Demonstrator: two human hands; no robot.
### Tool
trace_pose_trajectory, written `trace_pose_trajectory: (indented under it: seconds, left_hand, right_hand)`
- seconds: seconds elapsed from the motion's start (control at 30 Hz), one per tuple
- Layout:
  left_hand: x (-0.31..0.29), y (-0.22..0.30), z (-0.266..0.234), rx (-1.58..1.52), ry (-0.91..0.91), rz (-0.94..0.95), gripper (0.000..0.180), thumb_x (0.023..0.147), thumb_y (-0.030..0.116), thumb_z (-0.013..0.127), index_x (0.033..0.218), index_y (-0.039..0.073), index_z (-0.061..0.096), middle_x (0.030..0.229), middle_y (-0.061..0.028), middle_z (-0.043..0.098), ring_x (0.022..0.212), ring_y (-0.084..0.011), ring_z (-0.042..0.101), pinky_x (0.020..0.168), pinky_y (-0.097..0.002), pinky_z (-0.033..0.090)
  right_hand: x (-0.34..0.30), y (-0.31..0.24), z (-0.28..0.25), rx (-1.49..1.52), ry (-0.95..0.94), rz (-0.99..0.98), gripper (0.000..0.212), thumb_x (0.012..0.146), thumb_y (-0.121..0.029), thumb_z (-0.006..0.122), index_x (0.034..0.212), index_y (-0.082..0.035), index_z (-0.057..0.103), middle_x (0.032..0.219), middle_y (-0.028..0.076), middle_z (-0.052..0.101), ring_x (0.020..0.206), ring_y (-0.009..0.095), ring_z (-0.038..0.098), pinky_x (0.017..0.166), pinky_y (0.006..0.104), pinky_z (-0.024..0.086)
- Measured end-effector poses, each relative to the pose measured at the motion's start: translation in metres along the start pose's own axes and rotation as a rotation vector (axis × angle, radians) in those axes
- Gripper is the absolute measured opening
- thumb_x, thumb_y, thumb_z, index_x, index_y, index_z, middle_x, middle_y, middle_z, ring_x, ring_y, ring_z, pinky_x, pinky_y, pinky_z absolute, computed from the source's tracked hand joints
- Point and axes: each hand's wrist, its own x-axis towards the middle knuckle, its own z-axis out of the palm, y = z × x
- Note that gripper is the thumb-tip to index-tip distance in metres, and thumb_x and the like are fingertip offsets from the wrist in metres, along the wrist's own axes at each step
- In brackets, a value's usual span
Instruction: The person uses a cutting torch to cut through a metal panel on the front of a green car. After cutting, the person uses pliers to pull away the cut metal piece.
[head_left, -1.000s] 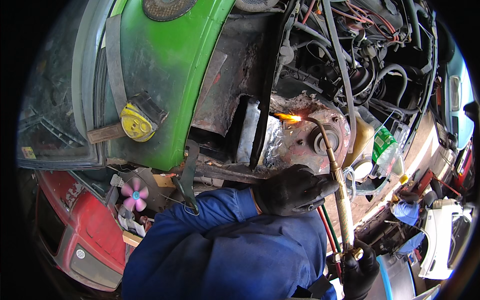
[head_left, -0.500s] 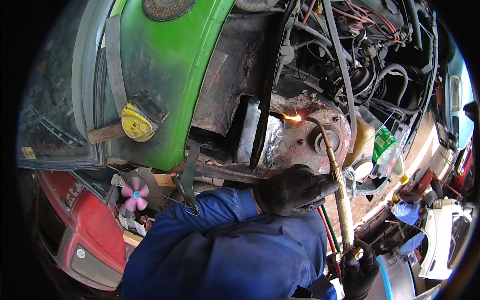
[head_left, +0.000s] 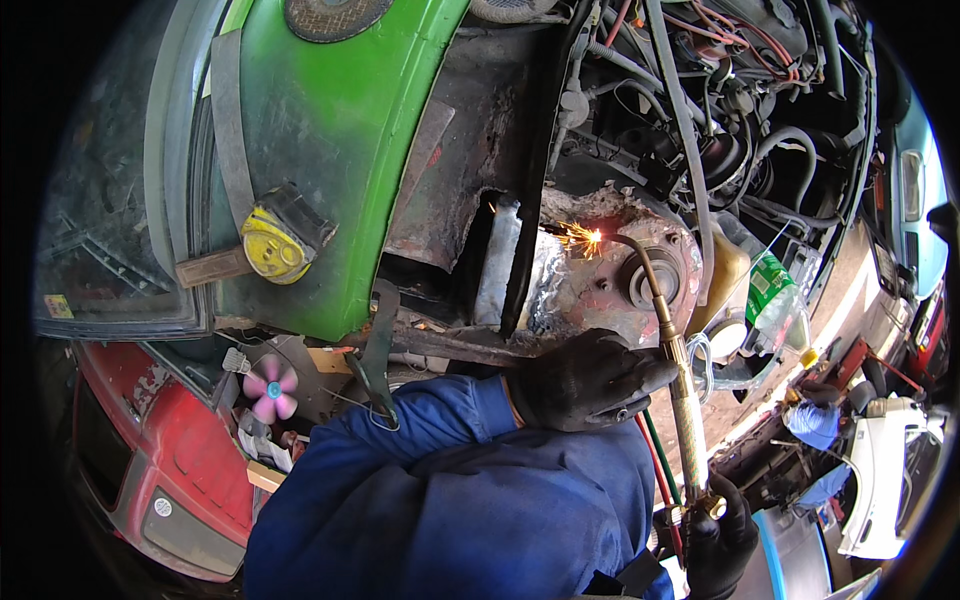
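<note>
A long brass gas welding torch [head_left: 686, 410] stands nearly upright before me, its bent tip over a rusty metal panel [head_left: 625, 290]. A bright flame [head_left: 594, 237] burns at the tip and throws sparks to the left. My right hand [head_left: 722, 545], black-gloved, is closed around the torch's lower end, by the brass valves. My left hand [head_left: 590, 380], also gloved, is closed, with its fingertips against the torch's upper handle; the inner side of its grip is hidden. Red and green hoses [head_left: 663, 460] run beside the handle. A silvery metal piece [head_left: 498, 265] lies left of the flame, beyond a dark strip.
A green car body panel [head_left: 330, 150] carries a yellow tape measure [head_left: 275, 245]. Engine parts and hoses [head_left: 740, 150] fill the upper right. A green-labelled plastic bottle [head_left: 775, 300] stands right of the torch. A pink fan [head_left: 270, 390] and a red car [head_left: 170, 450] are lower left.
The flame has flared into a wider burst of sparks, and small sparks show near the silvery piece. Both hands and the torch have hardly moved.
</note>
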Motion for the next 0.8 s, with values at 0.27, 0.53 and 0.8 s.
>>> trace_pose_trajectory:
  seconds: [0.27, 0.53, 0.8]
  left_hand:
    - [-0.0026, -0.0009, 0.0013, 0.007, 0.009, 0.003, 0.074, 0.095, 0.011, 0.082, 0.160, 0.002, 0.050, 0.127, -0.0185, 0.070, 0.101, -0.0363, 0.072, 0.089, -0.0491, 0.059]
    - [-0.0017, 0.0000, -0.0013, -0.009, 0.001, -0.007, 0.073, 0.094, 0.009, 0.082, 0.159, 0.001, 0.051, 0.127, -0.0191, 0.071, 0.098, -0.0371, 0.072, 0.086, -0.0493, 0.059]
    - [0.0035, 0.0017, -0.0023, -0.012, 0.027, -0.009, 0.062, 0.096, 0.013, 0.080, 0.151, 0.000, 0.056, 0.118, -0.0180, 0.071, 0.090, -0.0367, 0.070, 0.082, -0.0501, 0.056]
  right_hand:
    - [0.0013, 0.0003, -0.0016, -0.080, -0.014, -0.037, 0.059, 0.111, -0.044, 0.069, 0.147, 0.002, 0.068, 0.127, 0.015, 0.078, 0.112, 0.024, 0.074, 0.101, 0.0392, 0.058]
    - [0.0017, 0.0029, -0.0013, -0.050, -0.030, -0.042, 0.062, 0.111, -0.046, 0.069, 0.148, 0.004, 0.067, 0.128, 0.015, 0.077, 0.115, 0.024, 0.072, 0.103, 0.0386, 0.057]
    - [0.0022, 0.0039, 0.0049, 0.163, -0.015, 0.051, 0.048, 0.109, -0.028, 0.077, 0.143, 0.005, 0.069, 0.123, 0.009, 0.076, 0.108, 0.017, 0.071, 0.096, 0.0333, 0.058]
